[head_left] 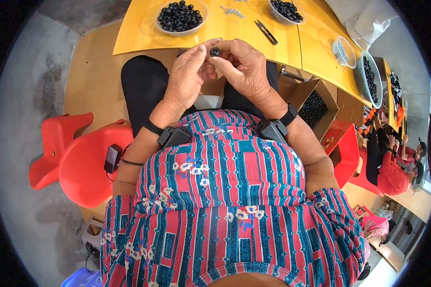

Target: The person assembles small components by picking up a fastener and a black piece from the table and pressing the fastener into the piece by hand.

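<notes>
Just over the near edge of the table, my two hands meet above my lap. Between the thumb and forefinger of my right hand (pixel 246 67) is a small black round piece with a hole (pixel 215 51). My left hand (pixel 187 74) is closed close beside it, fingers curled toward the right fingertips; what those fingers grip is hidden. A clear bowl (pixel 182 33) of similar black round pieces stands on the yellow table (pixel 143 29) beyond my hands. Thread snips (pixel 266 32) lie to the right, and small silvery parts (pixel 233 12) are scattered behind.
Farther right are another bowl of black pieces (pixel 286 12), a clear tub of small parts (pixel 344 52) and a pale green basin (pixel 379 88). A cardboard box (pixel 335 95) with black pieces stands below. Red chairs (pixel 93 165) are at left; another person (pixel 392 172) sits at far right.
</notes>
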`<state>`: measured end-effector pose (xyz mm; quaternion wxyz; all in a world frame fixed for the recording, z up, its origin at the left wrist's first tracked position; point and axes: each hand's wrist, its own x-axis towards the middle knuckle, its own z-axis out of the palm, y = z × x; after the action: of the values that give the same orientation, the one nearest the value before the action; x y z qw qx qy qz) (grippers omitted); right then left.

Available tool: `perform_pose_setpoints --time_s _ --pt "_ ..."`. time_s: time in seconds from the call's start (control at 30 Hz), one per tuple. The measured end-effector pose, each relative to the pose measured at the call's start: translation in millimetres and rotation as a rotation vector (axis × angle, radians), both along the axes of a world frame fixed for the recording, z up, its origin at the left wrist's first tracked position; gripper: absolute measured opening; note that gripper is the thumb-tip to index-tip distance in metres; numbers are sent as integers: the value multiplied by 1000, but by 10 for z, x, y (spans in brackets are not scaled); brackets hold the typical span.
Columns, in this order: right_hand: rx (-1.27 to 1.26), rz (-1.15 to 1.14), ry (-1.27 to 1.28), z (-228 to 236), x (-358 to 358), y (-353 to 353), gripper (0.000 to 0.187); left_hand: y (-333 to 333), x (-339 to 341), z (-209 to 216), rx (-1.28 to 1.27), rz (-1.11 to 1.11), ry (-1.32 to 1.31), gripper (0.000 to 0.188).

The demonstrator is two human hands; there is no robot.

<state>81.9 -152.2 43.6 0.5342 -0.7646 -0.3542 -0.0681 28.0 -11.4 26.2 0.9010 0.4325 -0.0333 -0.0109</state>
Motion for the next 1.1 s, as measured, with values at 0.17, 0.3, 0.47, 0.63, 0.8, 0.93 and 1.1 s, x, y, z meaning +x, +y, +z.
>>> perform_pose_setpoints --time_s 0.17,0.3,0.47,0.63,0.8,0.93,1.1 --pt "-24 18 -164 48 16 -26 26 31 10 25 -28 22 76 32" --pt "-42 35 -154 57 23 -30 27 69 4 41 -47 13 112 30" --pt "-92 59 -160 53 36 -42 28 77 13 45 18 47 147 27" --pt "-80 65 -134 53 28 -34 29 69 19 41 6 53 146 24" --pt "-135 80 -139 43 54 -56 30 70 15 16 -82 37 189 22" --pt "-127 89 -153 24 68 -62 30 83 39 -6 -9 87 203 20" --pt "-131 87 -123 26 59 -48 30 77 47 -44 16 126 189 21"
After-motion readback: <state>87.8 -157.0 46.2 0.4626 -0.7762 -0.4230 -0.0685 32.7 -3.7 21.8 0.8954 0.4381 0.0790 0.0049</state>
